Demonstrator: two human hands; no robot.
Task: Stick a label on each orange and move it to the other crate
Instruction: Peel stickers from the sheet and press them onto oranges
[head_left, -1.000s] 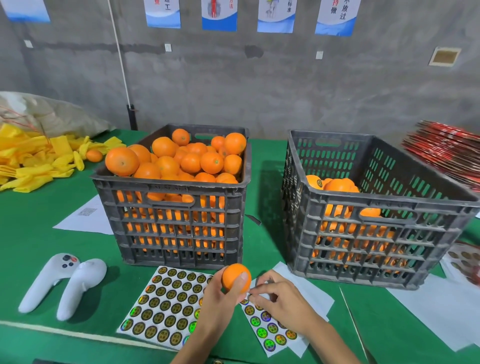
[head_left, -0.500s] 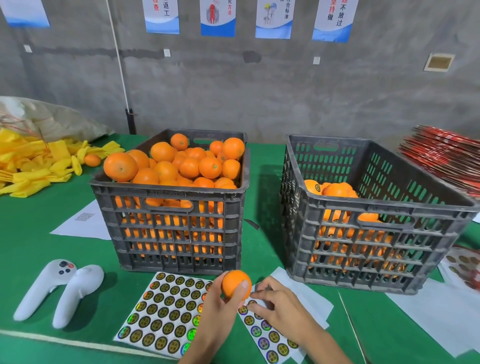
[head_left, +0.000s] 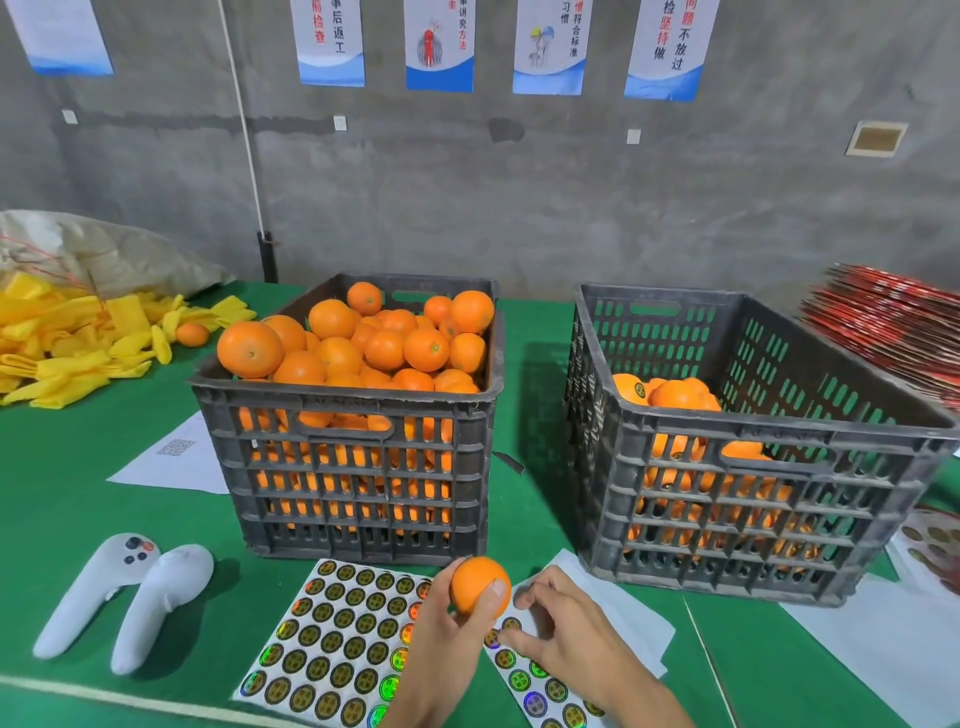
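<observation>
Two dark slatted crates stood side by side on the green counter (head_left: 78, 493), with a gap between them. The left crate (head_left: 353, 467) was heaped above its rim with oranges (head_left: 384, 348), more showing through its slats down to the bottom. The right crate (head_left: 753, 499) was only partly filled: its labelled oranges (head_left: 675, 395) lay well below the rim, piled towards the near left corner, one showing a dark round label on its skin.

In front of the left crate, the left hand (head_left: 447, 644) held a single orange (head_left: 479, 586) above the counter, fingers and thumb wrapped around it, the thumb across its near side. The right hand (head_left: 566, 634) hovered just beside it over a narrow sticker strip (head_left: 540, 686), fingers curled with the thumb and forefinger tips drawn close; whether a label was pinched between them could not be told. A larger sticker sheet (head_left: 332, 639) of round dark-and-gold labels lay under the left wrist, touching the foot of the left crate.

Two white controllers (head_left: 124, 597) lay at the near left. Farther back on the left, a pile of yellow foam sleeves (head_left: 78, 343) held one stray orange (head_left: 192, 333). White paper sheets (head_left: 176, 462) lay on the counter, and a stack of red packaging (head_left: 893, 322) sat at the far right.
</observation>
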